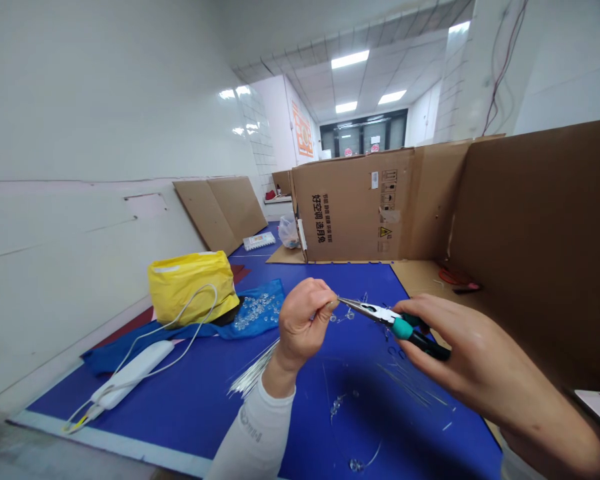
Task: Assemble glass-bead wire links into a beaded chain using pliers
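Note:
My right hand is wrapped round the green and black handles of long-nose pliers. Their thin jaws point left and reach the fingertips of my left hand, which is closed in a pinch. What those fingers hold is too small to make out. Under and beside the pliers lie several clear beads. A bundle of thin straight wires rests on the blue table behind my left wrist. Loose wires lie below my right hand, and beads on wire are nearer the front.
Clear beads are spread on a blue cloth at left, next to a yellow bag. A white power strip with a cable lies front left. Cardboard walls the back and right. A white tray stands behind.

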A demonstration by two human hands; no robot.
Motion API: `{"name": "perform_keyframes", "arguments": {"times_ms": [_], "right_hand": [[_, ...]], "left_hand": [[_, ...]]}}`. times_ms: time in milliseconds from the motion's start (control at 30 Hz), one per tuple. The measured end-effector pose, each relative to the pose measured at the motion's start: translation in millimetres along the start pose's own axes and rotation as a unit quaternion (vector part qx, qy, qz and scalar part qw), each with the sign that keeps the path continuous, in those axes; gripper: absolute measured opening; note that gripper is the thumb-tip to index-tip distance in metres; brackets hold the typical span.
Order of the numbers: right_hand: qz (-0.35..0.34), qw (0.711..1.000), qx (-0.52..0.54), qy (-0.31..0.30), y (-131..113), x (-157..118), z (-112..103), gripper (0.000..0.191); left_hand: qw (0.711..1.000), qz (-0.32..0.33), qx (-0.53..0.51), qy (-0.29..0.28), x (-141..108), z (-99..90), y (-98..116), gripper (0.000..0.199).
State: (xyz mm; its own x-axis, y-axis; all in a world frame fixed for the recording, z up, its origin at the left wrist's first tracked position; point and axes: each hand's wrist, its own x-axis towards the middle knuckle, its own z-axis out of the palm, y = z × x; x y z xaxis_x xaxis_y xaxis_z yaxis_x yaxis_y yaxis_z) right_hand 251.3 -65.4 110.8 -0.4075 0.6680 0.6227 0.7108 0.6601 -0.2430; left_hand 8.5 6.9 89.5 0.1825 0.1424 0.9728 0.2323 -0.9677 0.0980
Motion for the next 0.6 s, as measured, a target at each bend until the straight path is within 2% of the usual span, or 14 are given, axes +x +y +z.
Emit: {"name": "perform_keyframes", "arguments": {"times_ms": [133, 233, 367, 467, 600], "right_hand": [[-0.018, 0.998, -0.044, 0.037, -4, -2, 3, 0.022], [0.002, 0.999, -0.029, 0.021, -9, -1, -1, 0.023], [0.05, 0.998, 0.031, -0.013, -10, 3, -7, 0.02], [0.066, 0.996, 0.063, -0.022, -7, 5, -8, 0.019], [0.079, 0.992, 0.089, -0.051, -1, 4, -8, 0.019]], "left_hand": [[0.999, -0.023, -0.024, 0.013, -1, 1.1, -1, 0.011], [0.999, -0.023, -0.027, 0.025, 0, 1.4, -1, 0.012], [0.999, 0.022, 0.025, 0.011, 2, -1.1, -2, 0.013], [0.995, 0.065, 0.071, -0.012, 3, -4.1, -2, 0.014], [0.99, 0.088, 0.105, -0.026, 1, -6.3, 0, 0.02]]}}
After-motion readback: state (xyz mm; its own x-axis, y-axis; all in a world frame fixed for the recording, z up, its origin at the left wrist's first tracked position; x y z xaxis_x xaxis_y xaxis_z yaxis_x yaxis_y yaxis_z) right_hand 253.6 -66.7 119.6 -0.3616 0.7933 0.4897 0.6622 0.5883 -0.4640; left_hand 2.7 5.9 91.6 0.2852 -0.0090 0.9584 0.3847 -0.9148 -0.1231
